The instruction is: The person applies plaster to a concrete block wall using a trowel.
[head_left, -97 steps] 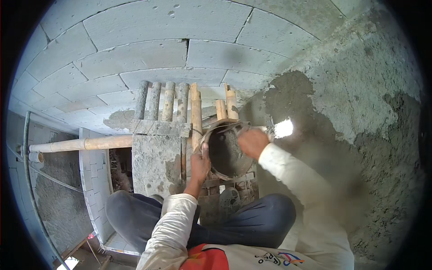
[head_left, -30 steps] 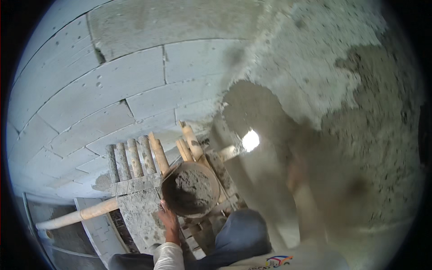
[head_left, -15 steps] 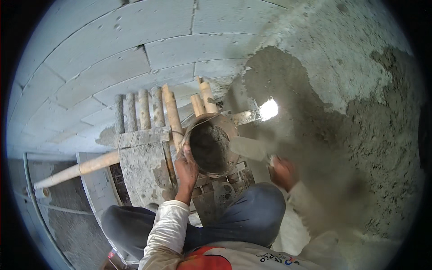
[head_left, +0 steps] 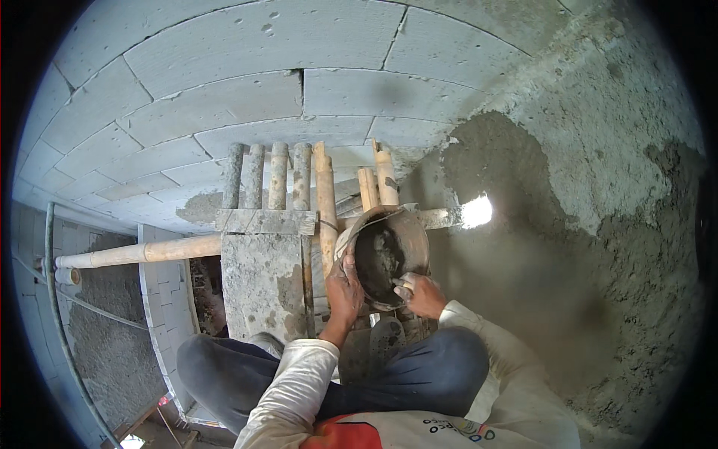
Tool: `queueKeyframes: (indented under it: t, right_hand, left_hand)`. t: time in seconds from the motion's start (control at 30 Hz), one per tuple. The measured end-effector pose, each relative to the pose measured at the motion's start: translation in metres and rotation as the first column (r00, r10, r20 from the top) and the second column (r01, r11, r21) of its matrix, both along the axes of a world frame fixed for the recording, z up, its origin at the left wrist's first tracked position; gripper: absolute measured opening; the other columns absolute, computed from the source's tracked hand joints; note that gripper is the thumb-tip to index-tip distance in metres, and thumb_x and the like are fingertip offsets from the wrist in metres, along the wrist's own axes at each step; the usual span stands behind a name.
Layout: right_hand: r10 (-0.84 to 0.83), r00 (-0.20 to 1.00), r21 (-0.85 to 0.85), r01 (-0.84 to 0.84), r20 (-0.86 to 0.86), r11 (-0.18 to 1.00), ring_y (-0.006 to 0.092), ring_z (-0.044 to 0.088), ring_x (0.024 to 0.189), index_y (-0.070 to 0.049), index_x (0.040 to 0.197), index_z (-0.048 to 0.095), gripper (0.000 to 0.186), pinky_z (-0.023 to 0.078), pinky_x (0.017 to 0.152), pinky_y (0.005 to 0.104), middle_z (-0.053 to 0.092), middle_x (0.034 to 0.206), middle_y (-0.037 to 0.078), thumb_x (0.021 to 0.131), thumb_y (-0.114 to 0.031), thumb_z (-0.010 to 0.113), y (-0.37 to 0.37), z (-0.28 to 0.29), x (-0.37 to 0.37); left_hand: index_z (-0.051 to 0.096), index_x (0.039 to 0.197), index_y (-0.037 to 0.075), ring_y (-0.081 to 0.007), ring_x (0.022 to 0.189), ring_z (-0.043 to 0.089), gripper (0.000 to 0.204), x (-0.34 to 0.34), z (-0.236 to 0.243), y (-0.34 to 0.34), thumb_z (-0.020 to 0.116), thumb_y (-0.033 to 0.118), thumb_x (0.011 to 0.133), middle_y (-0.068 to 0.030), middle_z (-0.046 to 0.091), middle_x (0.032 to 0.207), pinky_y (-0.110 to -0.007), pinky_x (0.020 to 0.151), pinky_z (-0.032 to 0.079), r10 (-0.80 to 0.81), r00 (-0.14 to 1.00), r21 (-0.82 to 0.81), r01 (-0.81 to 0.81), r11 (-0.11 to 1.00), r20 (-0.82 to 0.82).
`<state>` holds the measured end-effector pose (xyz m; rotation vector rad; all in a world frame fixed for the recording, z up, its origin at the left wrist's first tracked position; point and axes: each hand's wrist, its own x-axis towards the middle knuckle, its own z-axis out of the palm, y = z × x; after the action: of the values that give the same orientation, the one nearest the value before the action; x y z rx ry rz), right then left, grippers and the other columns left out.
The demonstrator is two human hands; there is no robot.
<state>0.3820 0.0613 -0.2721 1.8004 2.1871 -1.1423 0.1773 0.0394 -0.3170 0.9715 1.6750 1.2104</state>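
Observation:
A round bucket [head_left: 413,238] tilts in front of my knees, with wet grey mortar [head_left: 376,260] inside. My left hand [head_left: 345,292] is closed on the bucket's left rim. At the rim's lower right, my right hand [head_left: 425,296] grips the handle of a trowel [head_left: 402,283]. The trowel's blade reaches down into the bucket and is mostly hidden there, so I cannot tell how much mortar it carries.
Bamboo poles [head_left: 326,202] and a mortar-crusted board [head_left: 262,277] lie around the bucket. A pale block wall [head_left: 217,105] rises ahead. To the right is a wall partly coated in wet mortar [head_left: 508,172]. A drop to a lower floor [head_left: 112,322] shows at left.
My right hand has swung left from beside the wall, bringing the trowel into the bucket. My left hand keeps its hold on the rim. The whole view has shifted.

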Motion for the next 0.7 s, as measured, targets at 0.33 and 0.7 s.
queueKeyframes:
  t: [0.33, 0.7]
  right_hand:
    - [-0.002, 0.999, 0.226, -0.006, 0.033, 0.974, 0.0483, 0.066, 0.089, 0.007, 0.112, 0.062, 0.04, 0.052, 0.078, 0.0517, 0.067, 0.095, 0.029, 0.096, -0.029, 0.063, -0.014, 0.009, 0.037]
    - [-0.061, 0.996, 0.354, 0.036, 0.06, 0.934, 0.0459, 0.067, 0.086, 0.003, 0.11, 0.061, 0.046, 0.052, 0.076, 0.0514, 0.069, 0.093, 0.026, 0.091, -0.037, 0.071, 0.003, 0.052, 0.042]
  left_hand:
    - [0.062, 0.124, -0.008, -0.0181, 0.085, 0.056, 0.055, -0.013, 0.006, 0.008, 0.04, 0.041, 0.11, -0.0124, 0.067, 0.094, -0.033, 0.078, 0.048, 0.052, 0.997, 0.075, -0.057, 0.996, 0.062]
    - [0.06, 0.083, -0.008, -0.0149, 0.063, 0.044, 0.062, -0.038, -0.042, 0.01, 0.041, 0.044, 0.109, -0.0042, 0.052, 0.063, -0.04, 0.055, 0.04, 0.13, 0.981, -0.23, -0.161, 0.96, -0.144]
